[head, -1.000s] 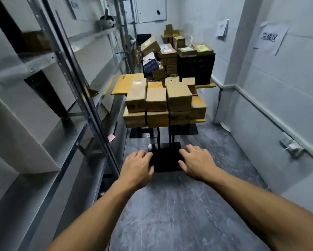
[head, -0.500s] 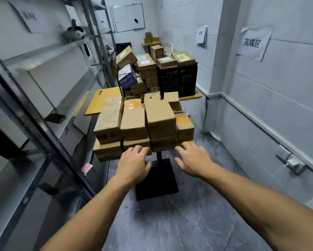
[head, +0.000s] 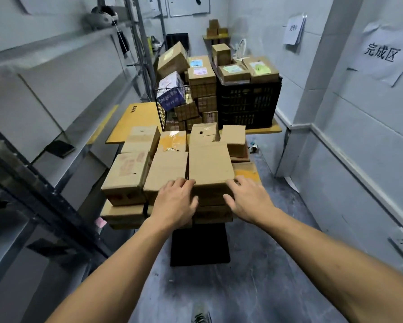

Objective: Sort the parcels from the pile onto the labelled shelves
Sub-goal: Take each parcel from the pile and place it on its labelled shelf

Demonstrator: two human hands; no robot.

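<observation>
Left grip [head: 174,203] released, fingertips resting on near top edge of tall plain brown cardboard parcel [head: 209,164]. Right grip [head: 249,201] released, fingers spread just beside parcel's near right corner; contact unclear. Parcel sits centre frame, top tier of pile on black-based counter [head: 199,248]. Judged light, stiff-walled, dry matt card, not slippery. Contents unknown, so handle gently. Best hold: palms on opposite side walls. Parcel label not visible. Counter top hidden under boxes. Labels on grey metal shelves [head: 55,43], left of frame, illegible.

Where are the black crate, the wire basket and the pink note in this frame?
black crate [head: 249,106], head view, its slatted front wall.
wire basket [head: 161,111], head view, its left mesh side.
pink note [head: 100,222], head view, its middle.
</observation>
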